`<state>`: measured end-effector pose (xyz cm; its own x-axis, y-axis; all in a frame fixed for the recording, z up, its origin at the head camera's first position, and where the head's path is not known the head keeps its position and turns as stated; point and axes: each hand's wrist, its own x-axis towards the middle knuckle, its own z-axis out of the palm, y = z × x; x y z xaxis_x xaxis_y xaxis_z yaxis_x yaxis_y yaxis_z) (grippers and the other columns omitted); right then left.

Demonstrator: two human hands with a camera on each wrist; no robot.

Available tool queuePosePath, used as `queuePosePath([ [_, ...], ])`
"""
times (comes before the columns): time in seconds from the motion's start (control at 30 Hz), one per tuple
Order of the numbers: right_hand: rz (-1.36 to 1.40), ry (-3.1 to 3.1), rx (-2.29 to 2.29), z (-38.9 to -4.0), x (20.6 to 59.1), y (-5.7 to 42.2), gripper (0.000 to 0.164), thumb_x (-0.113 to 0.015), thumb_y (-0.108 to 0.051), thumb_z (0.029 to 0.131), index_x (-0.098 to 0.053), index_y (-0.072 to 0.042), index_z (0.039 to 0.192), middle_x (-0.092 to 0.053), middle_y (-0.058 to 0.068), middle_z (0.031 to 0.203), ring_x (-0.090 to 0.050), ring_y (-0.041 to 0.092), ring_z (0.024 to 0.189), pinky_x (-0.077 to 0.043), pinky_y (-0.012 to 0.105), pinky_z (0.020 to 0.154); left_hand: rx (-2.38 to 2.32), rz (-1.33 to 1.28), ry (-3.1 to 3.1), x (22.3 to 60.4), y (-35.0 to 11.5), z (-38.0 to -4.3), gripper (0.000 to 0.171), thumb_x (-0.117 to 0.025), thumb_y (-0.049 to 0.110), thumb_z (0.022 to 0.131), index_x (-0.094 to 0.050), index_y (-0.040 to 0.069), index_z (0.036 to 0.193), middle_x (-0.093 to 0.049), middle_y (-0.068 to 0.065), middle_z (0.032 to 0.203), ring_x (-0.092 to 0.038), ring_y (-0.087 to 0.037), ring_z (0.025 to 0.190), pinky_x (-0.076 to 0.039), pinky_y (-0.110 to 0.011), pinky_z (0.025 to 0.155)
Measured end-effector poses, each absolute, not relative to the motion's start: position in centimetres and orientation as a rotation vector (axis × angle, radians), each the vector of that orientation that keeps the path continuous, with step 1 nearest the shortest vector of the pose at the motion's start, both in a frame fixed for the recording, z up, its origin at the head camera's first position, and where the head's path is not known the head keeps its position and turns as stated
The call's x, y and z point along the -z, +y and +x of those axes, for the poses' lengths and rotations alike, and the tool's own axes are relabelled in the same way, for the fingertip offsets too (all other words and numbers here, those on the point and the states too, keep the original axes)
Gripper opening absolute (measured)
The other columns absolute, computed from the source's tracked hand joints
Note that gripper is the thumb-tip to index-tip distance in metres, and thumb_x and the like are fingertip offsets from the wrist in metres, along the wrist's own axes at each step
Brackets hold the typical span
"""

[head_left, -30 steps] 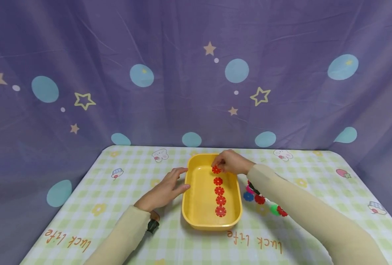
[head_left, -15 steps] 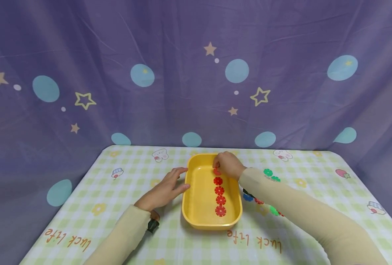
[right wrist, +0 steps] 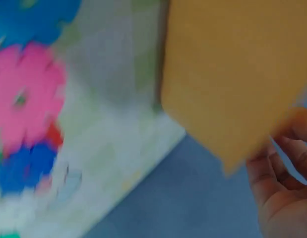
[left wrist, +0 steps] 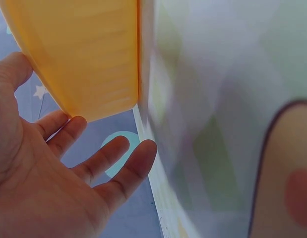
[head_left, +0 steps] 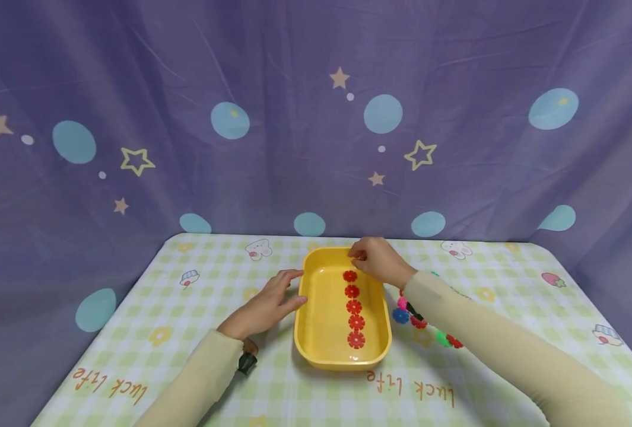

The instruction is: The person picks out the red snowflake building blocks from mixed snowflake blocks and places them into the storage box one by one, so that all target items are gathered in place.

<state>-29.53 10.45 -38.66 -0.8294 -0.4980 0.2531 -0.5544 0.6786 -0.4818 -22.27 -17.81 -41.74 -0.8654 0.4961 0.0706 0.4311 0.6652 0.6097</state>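
1. A yellow tray [head_left: 323, 320] is set on the checked tablecloth [head_left: 273, 391], with its long sides running away from the person.
2. Five red notched discs [head_left: 353, 307] are laid in a column along the right half of the tray floor, the farthest one nearest the right hand [head_left: 378, 259].
3. The right hand is held over the far right corner of the tray, its fingers loosely bent; nothing is seen to be gripped by it.
4. The tray's left rim is touched by the left hand [head_left: 266, 307], whose fingers are spread and not wrapped round anything.
5. More discs are scattered right of the tray, partly covered by the right sleeve [head_left: 486, 320]: a blue disc [head_left: 400, 316], a pink disc [head_left: 403, 303] and a green disc [head_left: 441, 338] among them.
6. The table is backed by a purple curtain [head_left: 273, 53], printed with balloons and stars.
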Motion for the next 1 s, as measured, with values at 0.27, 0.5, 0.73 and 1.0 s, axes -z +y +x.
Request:
queuePosePath([
  [0.27,1.026,-2.790,-0.783,-26.3,36.8,16.9,0.014,-0.074,-0.005,0.082,-0.072,-0.010,0.095,-0.063,-0.004,0.087,-0.057,0.009,0.074,-0.051,0.025,0.067,-0.972,0.769,2.784,41.9,-17.7,-22.4,0.062,-0.048,0.050,0.096,-0.031,0.017,0.146,-0.032,0.002,0.144,-0.031,-0.019,0.131,-0.034,-0.044,0.102],
  [0.5,1.028,-3.083,-0.707,-23.0,39.6,22.5,0.030,-0.078,-0.010,0.078,-0.069,-0.008,0.106,-0.059,0.001,0.091,-0.057,0.023,0.083,-0.051,0.034,0.071,-1.019,0.779,2.764,42.1,-17.6,-22.5,0.063,-0.050,0.049,0.096,-0.030,0.015,0.146,-0.031,-0.001,0.145,-0.037,-0.031,0.128,-0.036,-0.049,0.099],
  [0.73,0.976,-3.100,-0.745,-22.3,42.3,23.6,0.035,-0.075,-0.019,0.083,-0.064,-0.011,0.114,-0.046,0.001,0.089,-0.045,0.012,0.068,-0.043,0.025,0.062,-1.031,0.740,2.751,42.1,-17.7,-22.5,0.061,-0.050,0.047,0.096,-0.031,0.017,0.145,-0.032,0.001,0.143,-0.036,-0.030,0.129,-0.035,-0.047,0.100],
  [1.0,0.858,-3.057,-0.654,-23.0,42.4,24.4,0.032,-0.078,-0.011,0.079,-0.064,-0.011,0.108,-0.049,0.002,0.092,-0.049,0.013,0.073,-0.046,0.030,0.067,-1.039,0.774,2.753,42.1,-17.6,-22.5,0.063,-0.049,0.049,0.096,-0.030,0.015,0.146,-0.032,-0.002,0.144,-0.036,-0.032,0.128,-0.036,-0.049,0.099],
])
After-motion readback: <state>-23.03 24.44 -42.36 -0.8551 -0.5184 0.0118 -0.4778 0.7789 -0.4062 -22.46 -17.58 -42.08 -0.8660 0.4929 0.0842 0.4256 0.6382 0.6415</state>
